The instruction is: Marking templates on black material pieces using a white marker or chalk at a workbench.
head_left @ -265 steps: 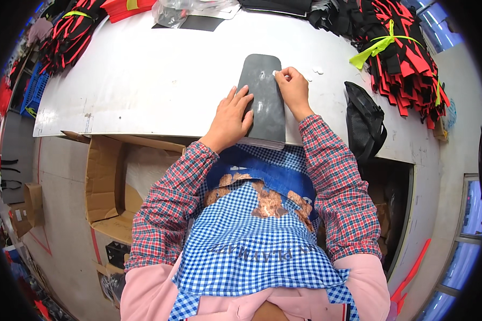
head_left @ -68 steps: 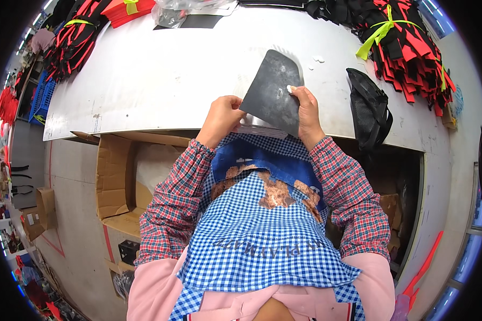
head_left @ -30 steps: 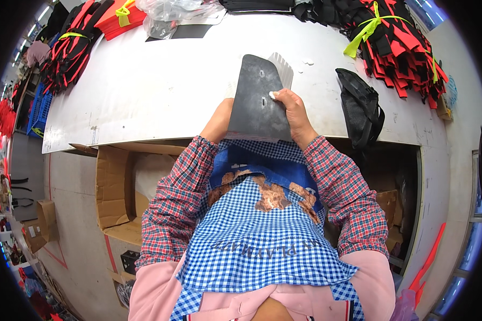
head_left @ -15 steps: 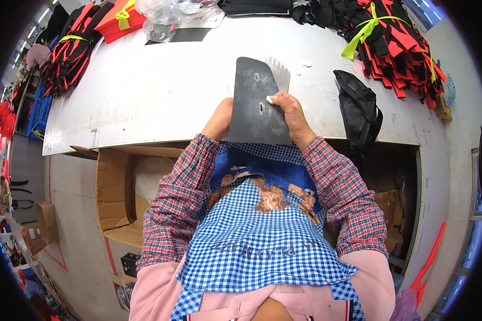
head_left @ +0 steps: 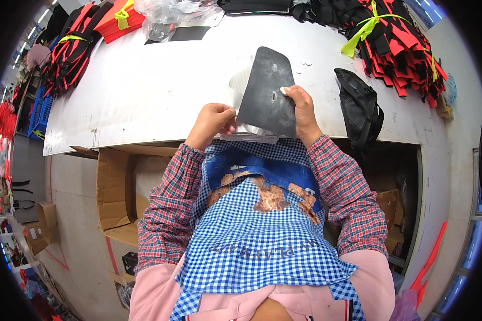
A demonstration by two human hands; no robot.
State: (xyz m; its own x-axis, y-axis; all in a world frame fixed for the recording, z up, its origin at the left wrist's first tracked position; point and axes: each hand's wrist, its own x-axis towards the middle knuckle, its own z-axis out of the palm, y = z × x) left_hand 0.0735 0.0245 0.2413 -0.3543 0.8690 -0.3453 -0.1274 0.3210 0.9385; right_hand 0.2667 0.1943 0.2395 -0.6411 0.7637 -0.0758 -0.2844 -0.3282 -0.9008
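Observation:
A black flat panel (head_left: 265,101) with a rounded top and two small slots stands tilted at the table's near edge, its surface smudged whitish. My right hand (head_left: 306,113) grips its right edge, and a small white lump (head_left: 285,90) shows between that thumb and finger. Behind and below the panel are pale, layered sheets (head_left: 249,138), partly hidden by it. My left hand (head_left: 214,122) is closed beside the panel's lower left, fingertips pinched by the pale sheets' edge. Whether it holds anything is hidden.
On the white table (head_left: 144,91) lie bundled red and black strips (head_left: 396,53) at far right and another bundle (head_left: 69,53) at far left. A black mesh pouch (head_left: 359,107) rests at right. Clear plastic (head_left: 171,13) lies at the back. A cardboard box (head_left: 112,187) sits under the tabletop.
The panel has shifted right and tilted, with my right hand moving along. My left hand has come away from its left edge, and pale sheets now show on the left and below.

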